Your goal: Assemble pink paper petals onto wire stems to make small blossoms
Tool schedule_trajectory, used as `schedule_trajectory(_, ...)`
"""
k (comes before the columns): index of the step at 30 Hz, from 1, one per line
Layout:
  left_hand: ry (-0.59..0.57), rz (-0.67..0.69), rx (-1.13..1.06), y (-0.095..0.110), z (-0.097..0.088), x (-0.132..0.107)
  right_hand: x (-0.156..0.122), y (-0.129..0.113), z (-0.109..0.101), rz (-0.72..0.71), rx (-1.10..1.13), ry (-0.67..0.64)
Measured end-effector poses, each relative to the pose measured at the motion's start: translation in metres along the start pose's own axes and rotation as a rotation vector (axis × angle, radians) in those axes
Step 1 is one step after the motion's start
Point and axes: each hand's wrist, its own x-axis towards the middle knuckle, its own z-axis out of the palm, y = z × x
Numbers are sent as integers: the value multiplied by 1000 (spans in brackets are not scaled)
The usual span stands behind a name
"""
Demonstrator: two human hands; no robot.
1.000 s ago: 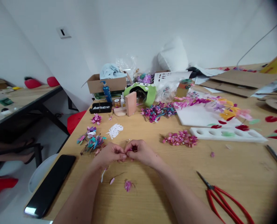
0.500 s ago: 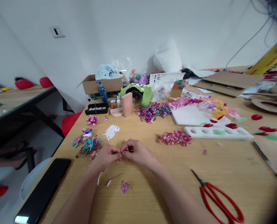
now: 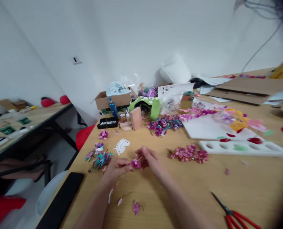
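Observation:
A small magenta flower [image 3: 136, 163] with a pale centre is pinched between the thumb and fingers of my left hand [image 3: 118, 170]. Close on its right side is my right hand [image 3: 151, 160], its fingers curved and apart beside the petals; whether a fingertip touches them is hard to see. Below my hands, a loose pink flower [image 3: 136, 208] and a single pink petal on a wire [image 3: 119, 201] lie on the table. Left of my left hand sits a bunch of teal and purple wired petals [image 3: 102, 159]. White strips [image 3: 121, 146] form a small pile just beyond.
Red-handled scissors [image 3: 229, 212] lie at the front right, a black phone [image 3: 61, 200] along the left edge. A pink flower bunch [image 3: 190, 154], a white palette with wells [image 3: 243, 148], a wooden block [image 3: 136, 118] and a blue pump bottle [image 3: 113, 108] stand or lie farther back.
My hands have drawn apart; the magenta flower, mostly hidden between them before, now shows in my left fingers. The right fingers have opened out. The camera view has shifted left and up.

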Motion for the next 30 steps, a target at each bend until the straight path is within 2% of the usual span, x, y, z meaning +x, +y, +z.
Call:
schedule_trajectory(4,10,38,-71,1,2,0,-2,-1,-2,8,49,-150)
schedule_trajectory(7,-39,61,-67,3,1,-1,-6,-3,-2,-33,16,-259)
schedule_trajectory(14,-129,71,-84,3,0,-3,-9,-3,-3,-42,-31,-371)
schedule_trajectory(19,-256,12,-149,-1,-4,-6,-14,-13,-9,-92,-13,-536)
schedule_trajectory(23,-402,-16,-106,1,-7,-7,-17,-17,-10,-13,13,-714)
schedule_trajectory(26,-461,-22,-111,2,-7,-8,-17,-14,-8,37,44,-727)
schedule_trajectory(30,-469,-17,-76,1,-6,-8,-15,-10,-6,-10,-38,-644)
